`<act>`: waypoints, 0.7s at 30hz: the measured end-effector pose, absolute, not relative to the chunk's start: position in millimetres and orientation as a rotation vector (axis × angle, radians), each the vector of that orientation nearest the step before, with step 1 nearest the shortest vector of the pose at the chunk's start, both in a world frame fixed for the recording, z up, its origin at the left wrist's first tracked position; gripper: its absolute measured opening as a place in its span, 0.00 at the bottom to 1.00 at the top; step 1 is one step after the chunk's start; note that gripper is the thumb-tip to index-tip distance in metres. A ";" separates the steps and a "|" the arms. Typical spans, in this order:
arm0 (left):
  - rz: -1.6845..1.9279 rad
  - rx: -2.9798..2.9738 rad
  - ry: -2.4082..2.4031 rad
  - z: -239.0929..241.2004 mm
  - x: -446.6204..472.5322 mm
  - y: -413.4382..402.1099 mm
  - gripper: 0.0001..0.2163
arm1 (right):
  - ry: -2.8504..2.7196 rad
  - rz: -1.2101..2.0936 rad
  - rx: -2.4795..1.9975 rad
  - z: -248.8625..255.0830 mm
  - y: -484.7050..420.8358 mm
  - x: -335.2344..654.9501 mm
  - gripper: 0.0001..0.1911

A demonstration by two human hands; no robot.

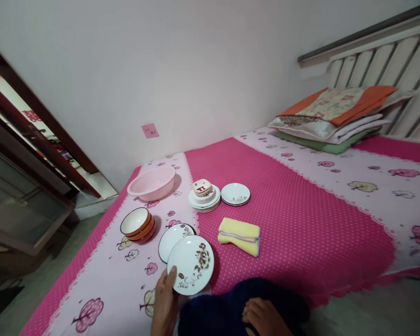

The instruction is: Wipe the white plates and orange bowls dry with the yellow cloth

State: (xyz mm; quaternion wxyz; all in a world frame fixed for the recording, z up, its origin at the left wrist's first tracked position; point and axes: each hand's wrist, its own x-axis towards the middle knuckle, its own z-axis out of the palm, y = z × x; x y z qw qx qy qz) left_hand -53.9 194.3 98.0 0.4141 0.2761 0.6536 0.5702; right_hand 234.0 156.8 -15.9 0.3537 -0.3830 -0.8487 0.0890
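My left hand (pixel 165 301) is closed on the left edge of a white plate (pixel 191 266) with brown flowers, thumb on top. The held plate is raised toward me and partly covers a second flowered plate (pixel 171 240) lying on the bed. Low in the view, my right hand (pixel 261 315) rests over my dark blue clothing with its fingers curled. A bit of something dark shows by its fingertips, too little to name. Nearest ahead of that hand lies a folded yellow cloth (pixel 240 234).
On the pink bedspread (pixel 283 224) are orange bowls (pixel 138 224), a pink basin (pixel 152 183), a stack of plates (pixel 205 204) topped with small square dishes (pixel 202 186), and more flowered plates (pixel 235 192). Pillows (pixel 336 109) lie piled at the back right by a radiator (pixel 388 60).
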 end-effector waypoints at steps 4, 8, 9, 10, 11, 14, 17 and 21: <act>1.406 0.523 1.285 86.0 -20.9 184.6 0.28 | -2.103 0.163 -1.032 30.9 185.3 240.6 0.19; 1.403 0.438 1.270 71.9 -14.5 178.2 0.26 | -2.104 -0.008 -1.115 69.2 244.5 240.4 0.22; 1.396 0.443 1.273 68.9 -14.1 177.0 0.26 | -2.154 0.012 -1.184 73.5 259.5 237.7 0.24; 1.386 0.452 1.263 66.6 -13.3 176.1 0.26 | -2.205 0.051 -1.271 75.6 273.3 234.0 0.26; 1.374 0.460 1.243 65.0 -11.9 175.7 0.27 | -2.237 0.095 -1.349 76.3 285.3 230.0 0.27; 1.348 0.446 1.179 64.9 -3.4 179.4 0.28 | -2.266 0.187 -1.462 75.3 310.2 221.0 0.24; 1.338 0.391 1.156 68.8 10.0 194.8 0.29 | -2.220 0.256 -1.531 81.5 320.8 227.2 0.18; 1.374 0.368 1.067 74.8 30.4 232.7 0.32 | -2.027 0.326 -1.657 102.9 322.5 262.4 0.17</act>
